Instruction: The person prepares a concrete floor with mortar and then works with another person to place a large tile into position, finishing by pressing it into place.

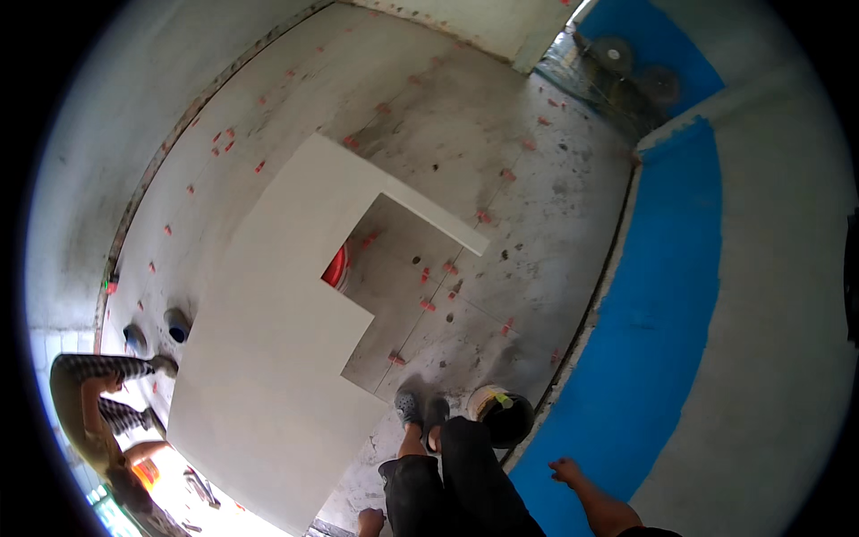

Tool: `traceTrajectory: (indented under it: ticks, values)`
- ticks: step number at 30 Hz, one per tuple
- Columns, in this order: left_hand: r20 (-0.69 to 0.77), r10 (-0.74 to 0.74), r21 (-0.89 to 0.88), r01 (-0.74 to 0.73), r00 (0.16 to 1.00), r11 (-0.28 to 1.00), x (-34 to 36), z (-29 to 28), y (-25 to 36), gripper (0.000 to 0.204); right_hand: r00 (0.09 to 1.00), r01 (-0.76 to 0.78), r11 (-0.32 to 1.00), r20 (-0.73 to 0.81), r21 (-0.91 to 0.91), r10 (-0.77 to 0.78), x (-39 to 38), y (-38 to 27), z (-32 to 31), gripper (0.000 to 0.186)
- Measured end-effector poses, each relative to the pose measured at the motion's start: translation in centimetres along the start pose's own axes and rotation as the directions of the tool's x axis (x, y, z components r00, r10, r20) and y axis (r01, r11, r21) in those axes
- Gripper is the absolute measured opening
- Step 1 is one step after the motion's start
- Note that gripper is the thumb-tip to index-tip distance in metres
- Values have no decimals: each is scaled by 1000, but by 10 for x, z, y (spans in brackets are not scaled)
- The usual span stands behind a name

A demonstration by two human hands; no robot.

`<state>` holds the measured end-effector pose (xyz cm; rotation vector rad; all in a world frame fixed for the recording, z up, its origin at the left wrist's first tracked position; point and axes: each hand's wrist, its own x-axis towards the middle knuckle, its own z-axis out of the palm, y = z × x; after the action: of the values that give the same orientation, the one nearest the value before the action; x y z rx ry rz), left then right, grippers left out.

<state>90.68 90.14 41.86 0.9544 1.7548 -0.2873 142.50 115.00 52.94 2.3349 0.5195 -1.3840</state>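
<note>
A large pale slab (pixel 277 358) with a stepped cutout on its right side lies flat in front of me, left of my legs. Through the cutout shows part of a red bucket (pixel 336 267), mostly hidden under the slab. Low in the picture, my left hand (pixel 369 521) hangs beside the slab's near edge; its fingers are too hidden to read. My right hand (pixel 565 471) is out to the right, in front of the blue-coated wall strip, with fingers loosely apart and nothing in them. A dark-mouthed bucket (pixel 503 416) stands by my right foot.
Grey floor tiles (pixel 483 295) carry several red levelling clips along their joints. At the lower left, another person (pixel 103 430) crouches by the slab. Two loose shoes (pixel 177 326) rest near that person. Blue coating (pixel 658 295) covers the lower right wall.
</note>
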Motion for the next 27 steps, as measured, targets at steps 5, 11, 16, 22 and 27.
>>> traceTrajectory:
  ticks: [5,11,16,22,27]
  values:
    - [170,3,414,-74,985,907,38,-76,54,25,965,-9,1000,-263,27,16,-54,14,-55,22]
    - [179,190,594,-260,965,762,110,-132,145,30,977,-194,968,126,163,174,-34,77,-128,40]
    - [-67,-35,162,45,997,986,156,-191,262,39,980,-132,984,165,124,110,36,18,-226,30]
    - [10,-138,317,128,990,940,134,-201,447,38,947,273,935,-235,228,-219,136,-305,-511,52]
    - [177,-146,421,59,973,905,157,-209,593,48,587,808,547,-392,219,-709,67,-568,-701,30]
